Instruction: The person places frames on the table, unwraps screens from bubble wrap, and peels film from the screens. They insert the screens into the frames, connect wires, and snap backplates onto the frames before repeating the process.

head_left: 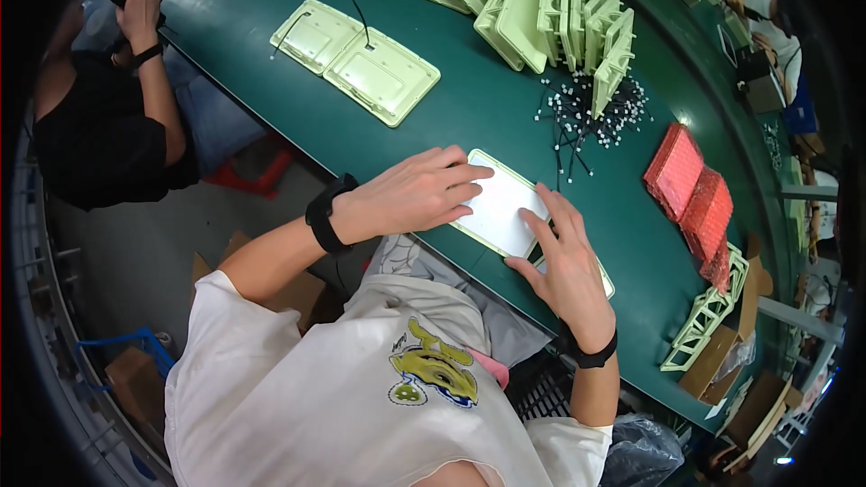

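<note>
A white rectangular panel [505,212] lies in a pale green plastic frame near the table's front edge, before me. My left hand [419,193] rests with its fingers stretched over the panel's left end. Spread over its right end is my right hand [570,271], the thumb near the front rim and the fingertips on the panel and far rim. Another pale green edge [608,283] shows beside the right hand, which hides most of it. Farther left lie two pale green covers [317,36], side by side, with thin black cables standing up from them.
Several pale green covers [514,22] stand stacked at the back, beside a heap of black cables [618,113] with white connectors. Red bubble-wrap packs [677,171], green lattice frames [708,316] and a cardboard box [722,365] are to the right. A person [108,117] works at left.
</note>
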Demonstrator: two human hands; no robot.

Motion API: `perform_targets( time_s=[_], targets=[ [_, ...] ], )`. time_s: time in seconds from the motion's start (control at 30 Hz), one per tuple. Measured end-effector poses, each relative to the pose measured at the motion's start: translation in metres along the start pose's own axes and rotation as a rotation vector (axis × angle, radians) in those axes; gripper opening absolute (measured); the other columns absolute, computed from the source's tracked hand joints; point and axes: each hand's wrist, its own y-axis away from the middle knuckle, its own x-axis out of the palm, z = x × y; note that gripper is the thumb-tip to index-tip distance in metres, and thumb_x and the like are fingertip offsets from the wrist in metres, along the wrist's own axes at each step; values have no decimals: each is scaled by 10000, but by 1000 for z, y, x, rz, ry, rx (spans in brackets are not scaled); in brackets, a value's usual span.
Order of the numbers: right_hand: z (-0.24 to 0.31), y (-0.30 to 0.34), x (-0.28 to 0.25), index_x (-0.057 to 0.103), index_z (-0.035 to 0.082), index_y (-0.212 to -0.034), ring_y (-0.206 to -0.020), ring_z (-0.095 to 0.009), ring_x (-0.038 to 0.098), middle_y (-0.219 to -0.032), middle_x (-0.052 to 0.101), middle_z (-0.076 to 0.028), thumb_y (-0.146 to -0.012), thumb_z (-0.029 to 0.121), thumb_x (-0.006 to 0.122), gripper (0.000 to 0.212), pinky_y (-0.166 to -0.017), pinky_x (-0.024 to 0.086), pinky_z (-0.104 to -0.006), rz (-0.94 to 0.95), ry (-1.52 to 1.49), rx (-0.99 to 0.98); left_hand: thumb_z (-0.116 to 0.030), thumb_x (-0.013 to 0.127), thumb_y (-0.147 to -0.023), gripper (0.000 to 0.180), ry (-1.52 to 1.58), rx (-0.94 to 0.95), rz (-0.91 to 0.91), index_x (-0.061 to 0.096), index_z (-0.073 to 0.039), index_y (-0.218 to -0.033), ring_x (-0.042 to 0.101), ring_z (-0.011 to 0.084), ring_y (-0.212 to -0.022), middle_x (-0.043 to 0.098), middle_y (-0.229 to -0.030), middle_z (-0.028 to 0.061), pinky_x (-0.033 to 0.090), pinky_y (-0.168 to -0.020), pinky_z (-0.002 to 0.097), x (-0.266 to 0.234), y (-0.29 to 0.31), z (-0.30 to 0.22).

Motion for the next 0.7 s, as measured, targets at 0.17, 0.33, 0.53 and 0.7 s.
perform_targets(
  time_s=[0.17,0.33,0.53,0.7],
  targets=[
    [10,13,20,654,18,-1405,-1503,-413,475,-1640,479,-200,-826,194,893,651,-1161,497,-490,-76,138,-6,-127,826,-876,335,-52,0,14,707,-13,-1168,620,312,-1253,645,-1475,91,539,-992,426,0,-1,-7],
    [13,8,3,725,4,-1284,-1425,-389,566,-1528,599,-203,-886,228,849,473,-1103,523,-465,-110,173,-147,-120,814,-890,328,-57,8,62,707,-14,-1182,611,327,-1292,634,-1498,95,525,-1014,435,-6,2,-8],
    [-46,-42,-37,774,-39,-1000,-962,-384,751,-1012,787,-209,-878,173,828,250,-872,582,-452,-87,11,359,-87,797,-907,243,-30,61,72,712,0,-1118,660,311,-1177,693,-1347,124,545,-952,425,-22,-13,-18],
    [-60,-67,-28,773,-58,-968,-965,-432,739,-975,783,-253,-852,134,805,227,-888,597,-482,49,-37,435,-51,772,-924,180,220,-134,-32,711,14,-1080,701,334,-1061,715,-1167,138,567,-887,439,-31,-50,-9]
  ],
)
